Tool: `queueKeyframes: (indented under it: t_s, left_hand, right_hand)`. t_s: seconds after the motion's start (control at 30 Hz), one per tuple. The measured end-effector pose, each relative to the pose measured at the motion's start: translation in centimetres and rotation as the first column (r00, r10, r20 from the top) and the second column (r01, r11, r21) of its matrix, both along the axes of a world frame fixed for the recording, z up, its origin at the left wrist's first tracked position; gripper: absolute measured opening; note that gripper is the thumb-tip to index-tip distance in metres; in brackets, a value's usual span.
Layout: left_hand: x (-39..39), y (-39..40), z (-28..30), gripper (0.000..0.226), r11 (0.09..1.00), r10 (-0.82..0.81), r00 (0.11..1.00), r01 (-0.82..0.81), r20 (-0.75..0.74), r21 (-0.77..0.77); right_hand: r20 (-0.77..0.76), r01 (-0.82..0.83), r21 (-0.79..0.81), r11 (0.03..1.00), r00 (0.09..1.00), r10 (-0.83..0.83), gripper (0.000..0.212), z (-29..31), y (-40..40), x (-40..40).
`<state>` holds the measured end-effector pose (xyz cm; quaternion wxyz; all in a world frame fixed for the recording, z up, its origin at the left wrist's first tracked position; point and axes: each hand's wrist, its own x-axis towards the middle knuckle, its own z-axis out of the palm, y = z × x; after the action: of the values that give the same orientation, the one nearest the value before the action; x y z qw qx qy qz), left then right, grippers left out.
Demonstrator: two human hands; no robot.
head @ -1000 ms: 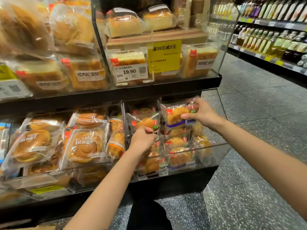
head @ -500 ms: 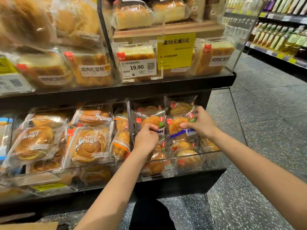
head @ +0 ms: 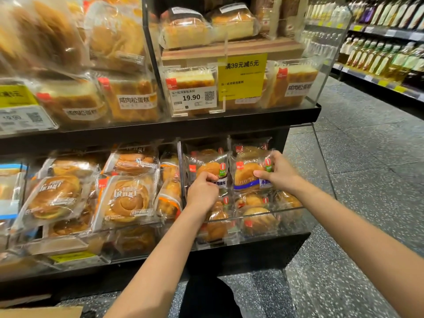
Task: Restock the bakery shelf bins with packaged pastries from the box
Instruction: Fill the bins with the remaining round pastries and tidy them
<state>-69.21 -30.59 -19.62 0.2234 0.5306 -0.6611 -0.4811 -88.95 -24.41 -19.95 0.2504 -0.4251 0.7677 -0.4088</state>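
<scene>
Both hands work inside the right-hand clear bin (head: 298,211) on the lower shelf (head: 229,255) of the bakery display.

Left hand (head: 202,191): the fingers are curled around the lower edge of a packaged bun (head: 207,167) that stands upright at the bin's left side, just beside the clear divider (head: 180,171). The bun's wrapper carries a red square at top left and a green-and-white tag at top right.

Right hand (head: 278,173): the thumb and fingers pinch the right edge of a second packaged bun (head: 246,174), which has a blue band across its lower part. This package stands upright, just beside the first and to its right.

Behind the two held packages, further buns of the same kind stand in a rear row (head: 249,148). Below them, more buns (head: 257,220) lie stacked against the bin's front wall.

The bin to the left holds spiral pastries in orange-trimmed wrappers (head: 125,199). The upper shelf carries packaged cake slices (head: 190,79), a white price tag reading 19.90 (head: 192,97) and a yellow promotion sign (head: 242,75).

A corner of a cardboard box (head: 41,312) shows at the bottom left edge, on the speckled floor (head: 367,168). Bottles (head: 378,58) line the shelving across the aisle at upper right.
</scene>
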Motion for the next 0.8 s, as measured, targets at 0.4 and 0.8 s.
queueKeyframes:
  t_s: [0.4, 0.8]
  left_hand:
    - [-1.3, 0.0, -0.1, 0.026, 0.877, -0.409, 0.912, 0.402, -0.031, 0.264]
    - [-0.7, 0.8, 0.7, 0.012, 0.995, -0.102, 0.989, 0.102, -0.111, -0.002]
  right_hand:
    - [0.176, 0.073, -0.182, 0.981, 0.984, -0.041, 0.050, 0.9, 0.7, 0.3]
    - [-0.183, 0.080, -0.006, 0.997, 0.980, -0.080, 0.057, 0.2, -0.3, 1.0]
